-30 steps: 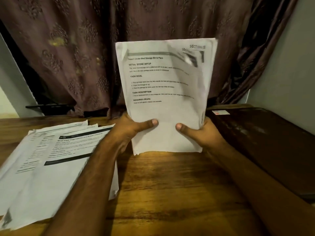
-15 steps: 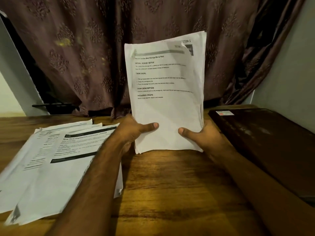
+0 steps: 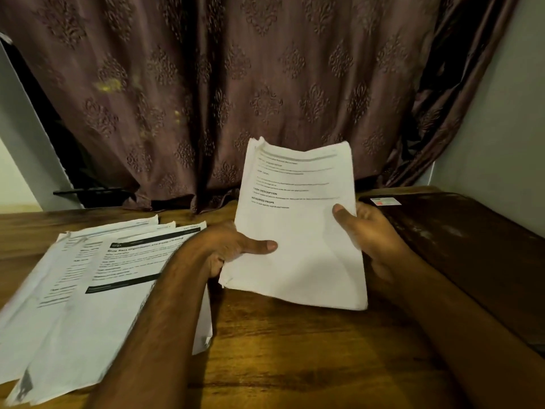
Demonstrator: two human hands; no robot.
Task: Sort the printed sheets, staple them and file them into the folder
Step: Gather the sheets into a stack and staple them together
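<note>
I hold a stack of printed sheets [image 3: 298, 231] over the wooden table [image 3: 295, 349], tilted back and leaning away from me. My left hand [image 3: 233, 246] grips its left edge, thumb lying across the front page. My right hand [image 3: 368, 228] grips the right edge, thumb on the page. Its top page shows headings such as "TASK DESCRIPTION" and "REQUIRED PROPS". A second, fanned pile of printed sheets [image 3: 88, 290] lies flat on the table at the left, partly under my left forearm. A dark brown folder [image 3: 472, 255] lies at the right.
A brown patterned curtain [image 3: 250, 84] hangs behind the table. A pale wall [image 3: 501, 128] stands on the right. A small white label [image 3: 385, 201] sits on the folder's far corner. Bare wood shows in front of me between the pile and the folder.
The stack stood upright on its lower edge on the table; now it is lowered and tilted back. Both hands kept their grip on its sides.
</note>
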